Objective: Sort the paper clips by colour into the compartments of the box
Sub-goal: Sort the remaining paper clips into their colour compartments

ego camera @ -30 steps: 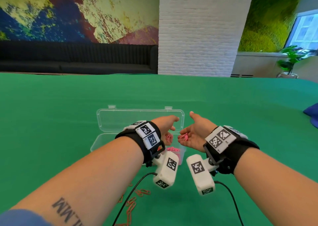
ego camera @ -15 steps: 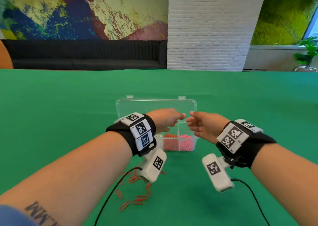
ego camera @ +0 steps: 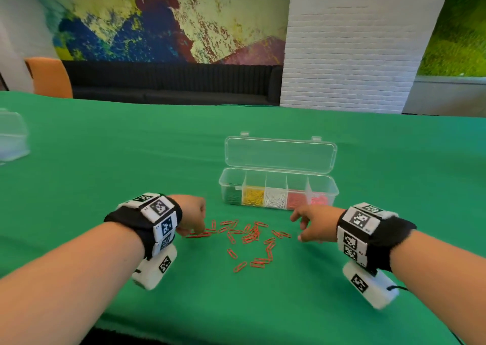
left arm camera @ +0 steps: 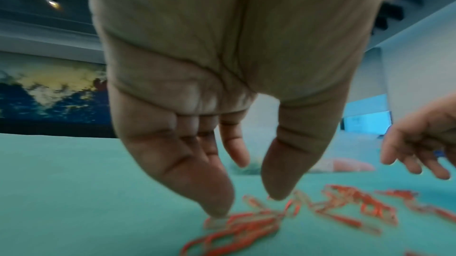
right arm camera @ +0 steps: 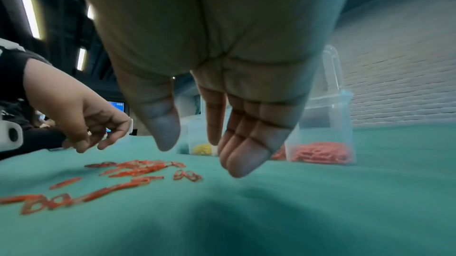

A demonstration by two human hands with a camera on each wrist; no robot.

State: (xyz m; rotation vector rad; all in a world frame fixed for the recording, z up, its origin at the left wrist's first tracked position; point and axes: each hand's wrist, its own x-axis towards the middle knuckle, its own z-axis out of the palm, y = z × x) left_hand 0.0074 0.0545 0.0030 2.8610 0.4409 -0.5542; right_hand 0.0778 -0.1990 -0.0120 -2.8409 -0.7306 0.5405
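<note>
Red clips (ego camera: 249,237) lie scattered at lower centre of the tabletop (ego camera: 105,160), just in front of the open box (ego camera: 278,187). The left hand (ego camera: 190,215) has a spread grip, one fingertip (left arm camera: 217,211) touching the leftmost clips. The right hand (ego camera: 313,222) hovers, fingers relaxed, holding nothing. Risk: tangled clips may lift in a clump and spill into the neighbouring pink compartment.

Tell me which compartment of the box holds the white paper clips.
The middle compartment of the clear box, third of five: yellow clips sit to its left, red ones to its right.
</note>
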